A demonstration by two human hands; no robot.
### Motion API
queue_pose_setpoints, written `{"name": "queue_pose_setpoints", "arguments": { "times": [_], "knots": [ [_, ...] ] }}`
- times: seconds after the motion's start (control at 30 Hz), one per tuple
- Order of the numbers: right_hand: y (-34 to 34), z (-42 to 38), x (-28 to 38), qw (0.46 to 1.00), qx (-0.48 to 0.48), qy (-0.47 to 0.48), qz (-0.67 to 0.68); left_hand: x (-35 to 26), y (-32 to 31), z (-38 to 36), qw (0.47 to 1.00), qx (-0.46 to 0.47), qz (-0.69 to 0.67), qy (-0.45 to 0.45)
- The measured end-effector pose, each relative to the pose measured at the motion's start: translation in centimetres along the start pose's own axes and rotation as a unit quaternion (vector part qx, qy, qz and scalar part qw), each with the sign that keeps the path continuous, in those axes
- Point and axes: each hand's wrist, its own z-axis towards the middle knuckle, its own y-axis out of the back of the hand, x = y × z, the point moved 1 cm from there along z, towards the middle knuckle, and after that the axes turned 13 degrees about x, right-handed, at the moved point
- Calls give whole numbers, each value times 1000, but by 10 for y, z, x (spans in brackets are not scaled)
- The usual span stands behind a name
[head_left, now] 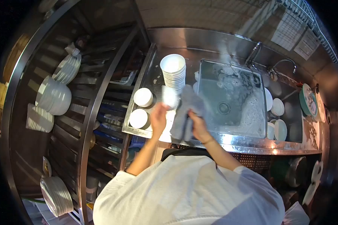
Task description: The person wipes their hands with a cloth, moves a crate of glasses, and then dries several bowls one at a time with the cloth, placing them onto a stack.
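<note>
My left hand (pixel 160 114) grips a small white dish (pixel 169 98), which is blurred. Beside it, my right hand (pixel 197 125) holds a grey cloth (pixel 189 107) that hangs down in front of me. Just beyond the dish rises a tall stack of white bowls (pixel 173 69) on the metal counter. Two shorter groups of white bowls, one (pixel 143 97) behind the other (pixel 139 119), stand to the left of my left hand.
A sink (pixel 229 101) of soapy water lies right of the cloth. Farther right, a second basin holds white dishes (pixel 280 129). Faucets (pixel 254 54) rise behind. At left, a slatted metal rack (pixel 97 93) bears stacked bowls (pixel 56 96) and plates (pixel 58 195).
</note>
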Motion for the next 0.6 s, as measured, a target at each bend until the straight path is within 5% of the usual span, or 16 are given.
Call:
{"name": "queue_pose_setpoints", "arguments": {
  "times": [0.1,0.2,0.23,0.3,0.37,0.4,0.43,0.47,0.5,0.53,0.6],
  "knots": [
    [-1,26,-6,999,-16,-12,-30,-31,-23,-17,992,17,-123,5],
    [-9,25,18,990,-7,-18,139,-21,-10,5,919,-6,-390,47],
    [-6,19,28,999,33,0,29,-29,-9,19,855,-19,-515,50],
    [2,13,33,994,70,27,-83,-19,-14,33,815,-40,-554,166],
    [17,-10,29,854,176,170,-459,28,-18,23,784,137,-541,273],
    [15,-15,41,780,283,155,-536,15,-24,9,771,162,-523,326],
    [11,-17,53,689,378,130,-605,-14,-29,0,662,160,-615,397],
    [12,-23,57,670,380,169,-615,-31,-34,-6,643,195,-625,398],
    [9,-34,53,649,388,204,-622,-36,-36,-10,656,191,-608,404],
    [12,-38,39,701,300,224,-607,-32,-38,-9,695,191,-579,381],
    [3,-21,42,740,193,249,-595,9,-46,-3,894,137,-375,201]
  ]
}}
